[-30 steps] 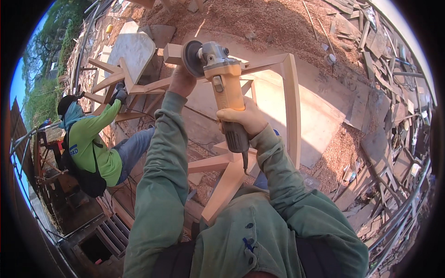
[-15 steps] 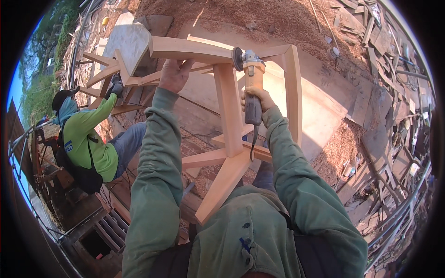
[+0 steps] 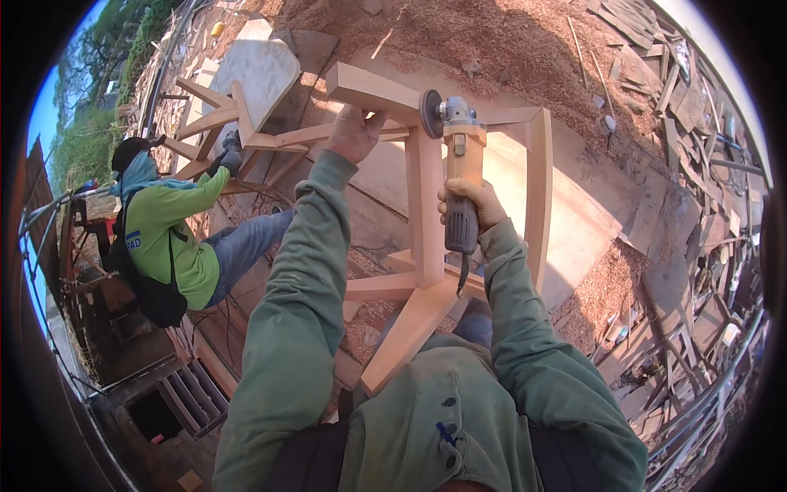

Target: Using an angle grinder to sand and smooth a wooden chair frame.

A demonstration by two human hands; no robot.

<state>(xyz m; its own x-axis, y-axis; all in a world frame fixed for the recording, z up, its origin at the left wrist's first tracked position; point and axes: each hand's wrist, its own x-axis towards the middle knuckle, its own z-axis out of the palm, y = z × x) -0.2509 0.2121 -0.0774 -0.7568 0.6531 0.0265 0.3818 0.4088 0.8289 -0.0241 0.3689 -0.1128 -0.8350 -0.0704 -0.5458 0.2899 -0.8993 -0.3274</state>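
Note:
My right hand [image 3: 475, 205] is wrapped round the dark handle of an orange-and-grey angle grinder [image 3: 464, 156], whose cord hangs down toward me. The grinder's round disc [image 3: 429, 113] stands on edge against the right end of a short, thick top rail. This rail belongs to a pale wooden furniture frame [image 3: 425, 205] with a central post, splayed legs and a curved piece on the right. My left hand [image 3: 357, 134] grips the rail from below, near its left end, with the fingertips partly hidden by the wood.
At left, a co-worker in a green shirt [image 3: 168, 238] bends over another wooden frame [image 3: 215, 115]. A pale slab [image 3: 261, 67] lies behind it. Wood shavings [image 3: 492, 41] cover the ground ahead, and scrap boards [image 3: 680, 246] are heaped along the right.
The whole scene has shifted right in the picture. The wooden frame's top rail has turned and looks shorter, its left end nearer. Both hands keep their holds, and the disc remains at the rail.

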